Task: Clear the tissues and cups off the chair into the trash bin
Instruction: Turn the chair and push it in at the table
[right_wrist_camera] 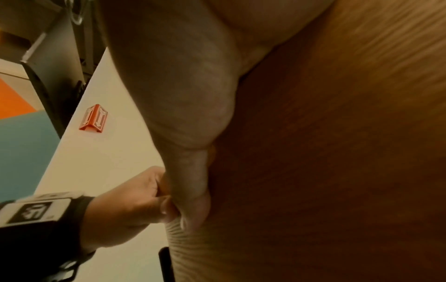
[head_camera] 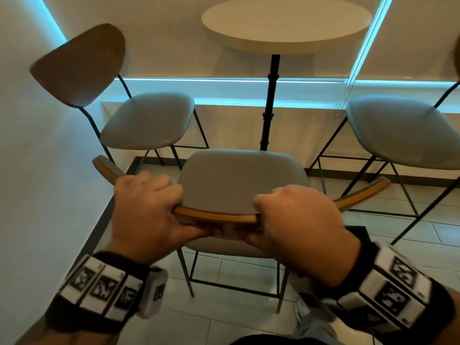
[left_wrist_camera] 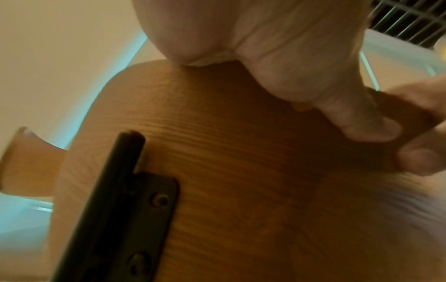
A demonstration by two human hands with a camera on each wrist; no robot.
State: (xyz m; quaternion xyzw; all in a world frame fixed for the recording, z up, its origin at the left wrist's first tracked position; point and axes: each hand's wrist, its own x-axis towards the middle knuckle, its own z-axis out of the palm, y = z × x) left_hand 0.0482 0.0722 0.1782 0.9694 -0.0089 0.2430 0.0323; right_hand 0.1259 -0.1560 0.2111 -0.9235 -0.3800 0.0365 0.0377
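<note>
A chair with a grey seat (head_camera: 239, 180) and a curved wooden backrest (head_camera: 219, 216) stands right in front of me. My left hand (head_camera: 146, 210) grips the top edge of the backrest on its left part, fingers curled over the front and thumb behind. My right hand (head_camera: 296, 220) grips the same edge further right. The seat is bare; no tissues, cups or trash bin show in any view. In the left wrist view my left thumb (left_wrist_camera: 357, 122) lies on the wood backrest (left_wrist_camera: 241, 171). The right wrist view shows my right thumb (right_wrist_camera: 193, 181) pressed on the backrest (right_wrist_camera: 325, 152).
A round white table (head_camera: 286, 23) on a black post (head_camera: 270, 100) stands behind the chair. Two more grey-seated chairs flank it, one at the left (head_camera: 146, 120) and one at the right (head_camera: 403, 130). A white wall (head_camera: 37, 170) runs close on the left. The floor (head_camera: 236, 307) is tiled.
</note>
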